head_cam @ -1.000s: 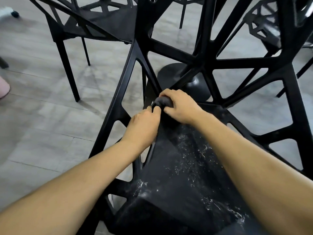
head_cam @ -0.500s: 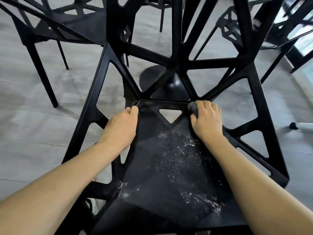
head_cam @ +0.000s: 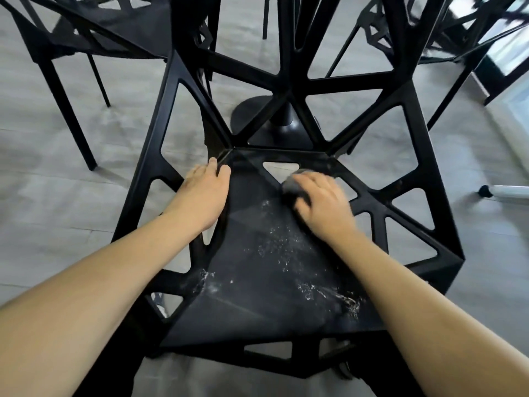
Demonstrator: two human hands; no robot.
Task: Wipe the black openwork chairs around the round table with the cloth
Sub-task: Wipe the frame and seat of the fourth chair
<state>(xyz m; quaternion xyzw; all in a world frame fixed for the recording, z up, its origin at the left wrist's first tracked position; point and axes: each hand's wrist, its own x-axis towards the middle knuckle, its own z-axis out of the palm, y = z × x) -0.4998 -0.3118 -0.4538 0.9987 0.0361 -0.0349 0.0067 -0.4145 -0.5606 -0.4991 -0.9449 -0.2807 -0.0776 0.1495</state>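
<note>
A black openwork chair stands right below me, its seat speckled with white wet streaks. My right hand grips a small dark grey cloth and presses it on the seat's back right part, beside a triangular hole. My left hand rests on the seat's left rim near the back corner, fingers laid over the edge. The chair's backrest bars rise in front of both hands.
The round table's black pedestal base stands just behind the chair. Another black chair is at the back left, and more chairs at the back right. A white tube with a black cap lies on the grey floor at right.
My right hand has slid with the cloth from the back right rim down onto the seat. My left hand has stayed on the left rim. The view has shifted slightly.
</note>
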